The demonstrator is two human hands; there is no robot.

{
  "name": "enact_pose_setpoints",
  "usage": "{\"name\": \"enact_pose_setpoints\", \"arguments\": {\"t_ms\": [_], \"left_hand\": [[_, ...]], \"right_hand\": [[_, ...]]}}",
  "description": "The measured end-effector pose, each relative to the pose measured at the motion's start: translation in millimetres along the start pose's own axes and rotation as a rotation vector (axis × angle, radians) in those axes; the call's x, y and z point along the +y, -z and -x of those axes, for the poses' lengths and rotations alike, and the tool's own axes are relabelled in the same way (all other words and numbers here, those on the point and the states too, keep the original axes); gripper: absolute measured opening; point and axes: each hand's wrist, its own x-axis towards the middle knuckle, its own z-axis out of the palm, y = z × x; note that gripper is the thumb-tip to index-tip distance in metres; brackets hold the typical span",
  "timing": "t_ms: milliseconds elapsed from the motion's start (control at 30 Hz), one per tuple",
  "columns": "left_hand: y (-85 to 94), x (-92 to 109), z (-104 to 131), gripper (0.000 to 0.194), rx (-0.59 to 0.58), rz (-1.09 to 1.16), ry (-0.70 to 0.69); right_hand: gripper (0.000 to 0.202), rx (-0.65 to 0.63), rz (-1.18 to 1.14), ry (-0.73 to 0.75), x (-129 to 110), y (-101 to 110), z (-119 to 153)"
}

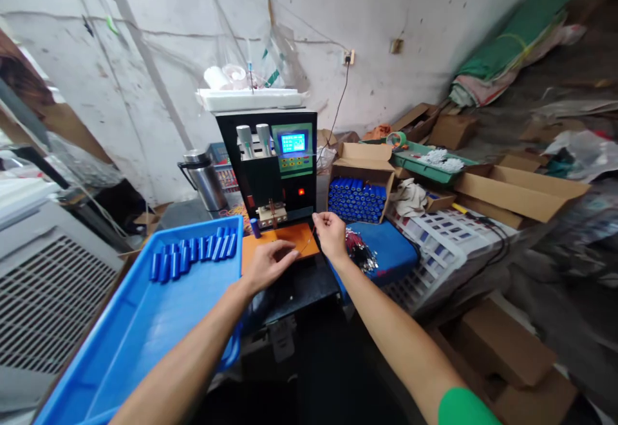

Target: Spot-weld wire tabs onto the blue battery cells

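Note:
My right hand (331, 235) pinches a thin wire (309, 239) between thumb and fingertips, in front of the spot welder (265, 180). The wire slants down toward my left hand (271, 263), whose fingers reach out over the orange board (248, 254), thumb apart from the index finger. Left of the welder's copper electrodes (273, 214), one blue battery cell (255, 228) stands upright on the board. More blue cells (193, 250) lie in rows in the blue tray (145, 328). A bundle of wire leads (360, 250) rests on a blue surface (396, 251) to the right.
A cardboard box (362, 152) full of blue cells stands right of the welder. Behind the tray is a steel jug (203, 180). White foam (251, 100) sits on top of the welder. A white crate (429, 245) and a green tray (425, 162) are at the right.

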Motion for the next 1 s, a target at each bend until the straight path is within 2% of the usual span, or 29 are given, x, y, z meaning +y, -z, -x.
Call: {"name": "enact_pose_setpoints", "arguments": {"t_ms": [100, 200, 400, 500, 667, 800, 867, 900, 1000], "left_hand": [[-1.9, -3.7, 0.8, 0.031, 0.016, 0.025, 0.037], [-4.1, -9.8, 0.6, 0.026, 0.022, 0.042, 0.052], [-5.1, -13.6, 0.0, 0.019, 0.074, 0.058, 0.068], [-4.5, -14.6, -0.7, 0.021, 0.084, 0.121, 0.107], [-5.2, -19.0, -2.2, 0.027, 0.078, 0.099, 0.123], [-5.6, -15.3, -1.0, 0.026, 0.062, 0.094, 0.136], [-3.0, -12.2, -0.3, 0.022, 0.125, 0.064, 0.139], [-0.6, -11.5, -0.1, 0.021, 0.195, 0.037, 0.152], [9.9, -16.1, -1.0, 0.029, 0.49, -0.073, 0.244]], "right_hand": [[0.031, -0.032, -0.005, -0.014, -3.0, -19.7, 12.9], [0.03, -0.053, 0.004, -0.029, -4.2, -30.4, 20.6], [0.03, -0.075, 0.005, -0.061, 0.9, -31.8, 24.7], [0.031, -0.187, -0.032, -0.085, 1.7, -26.2, 25.4], [0.023, -0.536, 0.0, -0.046, 0.1, -17.3, 23.0], [0.022, -0.551, 0.038, -0.055, 2.6, -15.1, 22.0], [0.025, -0.516, 0.01, -0.107, 4.6, -14.9, 23.1], [0.027, -0.492, -0.018, -0.143, 5.5, -14.9, 23.8], [0.031, -0.407, -0.105, -0.247, 7.5, -15.2, 25.6]]}}
